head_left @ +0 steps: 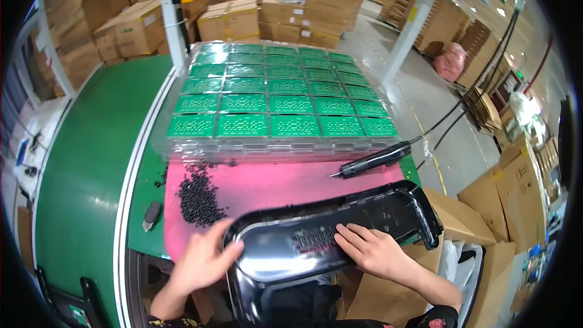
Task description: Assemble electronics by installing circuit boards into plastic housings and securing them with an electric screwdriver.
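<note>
Left hand (206,258) is gripping the rounded left end of a glossy black molded-plastic shell (273,258), right hand (371,252) isn't clenched, just fingers laid on top. Shell's over the near edge of a matte pink mat (267,182), grainy tiny black pieces (199,199) far left.

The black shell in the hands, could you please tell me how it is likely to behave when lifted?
The shell will probably feel stiff, as it shows no sag. It may be light for its size, since it looks thin-walled. Its shine suggests that it could slip under the fingers.
</note>
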Tool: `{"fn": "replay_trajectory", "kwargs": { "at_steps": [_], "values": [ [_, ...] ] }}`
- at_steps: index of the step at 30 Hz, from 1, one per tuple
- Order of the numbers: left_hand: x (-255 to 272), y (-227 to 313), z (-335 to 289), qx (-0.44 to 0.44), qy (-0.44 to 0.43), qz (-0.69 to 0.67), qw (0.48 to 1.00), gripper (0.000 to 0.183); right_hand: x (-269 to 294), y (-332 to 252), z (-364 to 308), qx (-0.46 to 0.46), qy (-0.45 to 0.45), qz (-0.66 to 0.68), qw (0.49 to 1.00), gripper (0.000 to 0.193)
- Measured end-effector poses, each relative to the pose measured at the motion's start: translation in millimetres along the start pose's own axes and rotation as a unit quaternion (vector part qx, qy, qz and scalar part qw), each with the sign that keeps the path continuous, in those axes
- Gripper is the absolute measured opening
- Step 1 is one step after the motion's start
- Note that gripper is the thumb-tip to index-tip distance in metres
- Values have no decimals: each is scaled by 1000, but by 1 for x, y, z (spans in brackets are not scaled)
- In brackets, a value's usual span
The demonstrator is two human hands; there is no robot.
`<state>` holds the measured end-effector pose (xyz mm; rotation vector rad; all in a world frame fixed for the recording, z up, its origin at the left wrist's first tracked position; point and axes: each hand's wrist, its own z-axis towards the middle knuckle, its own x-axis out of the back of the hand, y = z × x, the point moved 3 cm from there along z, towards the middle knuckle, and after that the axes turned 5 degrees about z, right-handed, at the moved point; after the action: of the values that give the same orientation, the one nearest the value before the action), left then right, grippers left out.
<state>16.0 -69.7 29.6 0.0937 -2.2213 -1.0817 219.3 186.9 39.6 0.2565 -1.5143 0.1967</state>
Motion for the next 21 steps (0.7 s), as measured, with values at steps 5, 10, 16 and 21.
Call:
{"fn": "replay_trajectory", "kwargs": {
  "at_steps": [5,10,16,21],
  "values": [
    [31,1,33,-298,273,228,886,83,12,43,64,-66,-5,219,973,52],
    [23,41,76,-561,286,185,754,48,26,89,160,-61,238,80,966,42],
    [10,54,117,-606,286,141,728,38,-18,137,214,-140,132,106,976,40],
    [16,37,117,-545,265,81,791,30,-30,150,217,-143,206,65,966,37]
  ]
}}
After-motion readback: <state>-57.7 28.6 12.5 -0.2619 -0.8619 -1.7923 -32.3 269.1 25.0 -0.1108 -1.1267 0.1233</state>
